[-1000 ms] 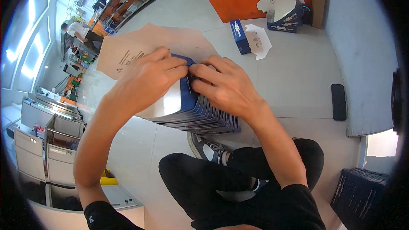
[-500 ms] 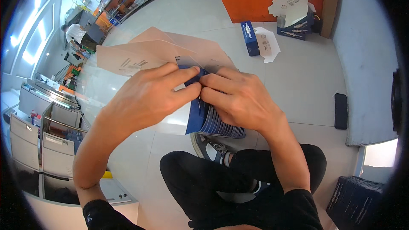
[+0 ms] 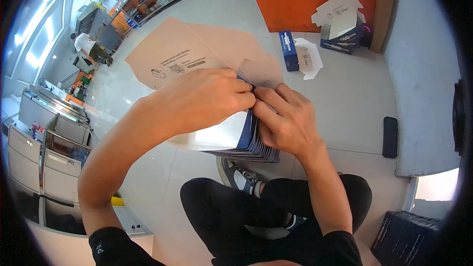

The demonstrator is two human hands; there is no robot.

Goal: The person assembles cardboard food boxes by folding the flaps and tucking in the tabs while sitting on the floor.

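Before me is a partly folded cardboard carton (image 3: 209, 44) with a wide light-brown flap, a shiny pale inside and dark blue edges. My left hand (image 3: 207, 101) reaches across it, thumb and fingers pinching its blue corner. From the other side, my right hand (image 3: 288, 120) pinches the same corner, so the fingertips of both hands meet there. The exact fold between them is hidden. Beneath the carton, a stack of flat blue carton blanks (image 3: 251, 153) shows its layered edges, just above my shoe.
A blue box (image 3: 289, 51) with an open flap lies on the tiles ahead. Several more cartons (image 3: 340, 39) are piled by the orange panel (image 3: 315, 0). A black flat rectangular object (image 3: 390, 138) lies near the right wall. More blue blanks (image 3: 406, 239) stand lower right. A person (image 3: 88, 47) stands far left.
The brown flap has swung so its printed face shows more fully. Both hands have shifted right with the carton corner, and my left hand lies flatter across it.
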